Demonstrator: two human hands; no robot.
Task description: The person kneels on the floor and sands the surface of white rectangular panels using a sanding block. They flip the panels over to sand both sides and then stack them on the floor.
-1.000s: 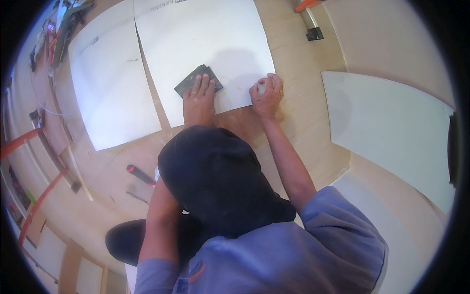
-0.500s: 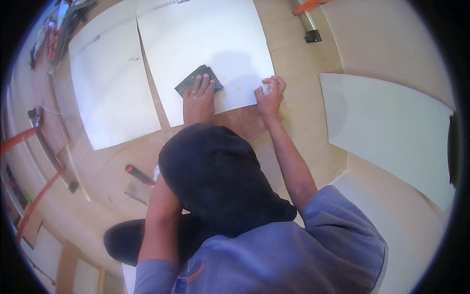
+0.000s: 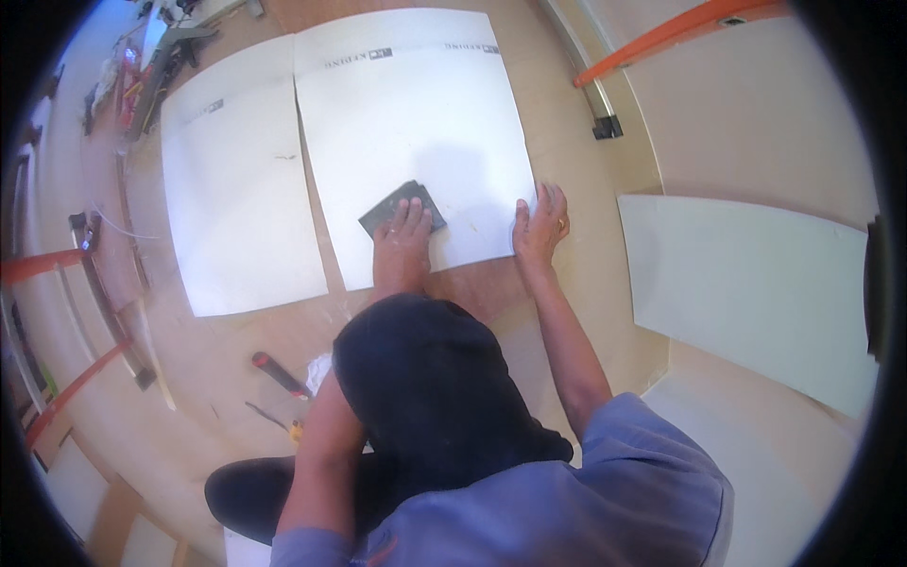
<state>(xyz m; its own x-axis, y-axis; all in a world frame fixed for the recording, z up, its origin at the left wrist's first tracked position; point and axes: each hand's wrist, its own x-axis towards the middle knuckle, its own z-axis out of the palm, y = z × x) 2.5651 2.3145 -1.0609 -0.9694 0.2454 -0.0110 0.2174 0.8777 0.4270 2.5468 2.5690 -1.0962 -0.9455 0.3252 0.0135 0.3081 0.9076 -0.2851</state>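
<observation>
My left hand (image 3: 402, 258) lies with its fingers flat on a dark, roughly square sheet (image 3: 377, 217), which looks like sandpaper. Under the sheet is a large white board (image 3: 378, 123) with small dark print near its far edge. At the board's right edge is my right hand (image 3: 540, 227), its thumb by the edge and its fingers held apart from the thumb, a ring on one finger. I see nothing held in it. A second white board (image 3: 236, 189) lies on the left, separated from the first by a narrow gap.
Left of my bent black-clad leg (image 3: 425, 378) lies a tool with a black-and-red handle (image 3: 280, 373). A white panel (image 3: 737, 283) leans at the right wall. An orange-and-metal ladder-like frame (image 3: 680, 38) stands at the upper right; assorted tools (image 3: 170, 71) lie at the far left.
The view has shifted, so the boards sit lower in the picture. My right hand's curled fingers have straightened at the board's edge. My left hand stays on the dark sheet.
</observation>
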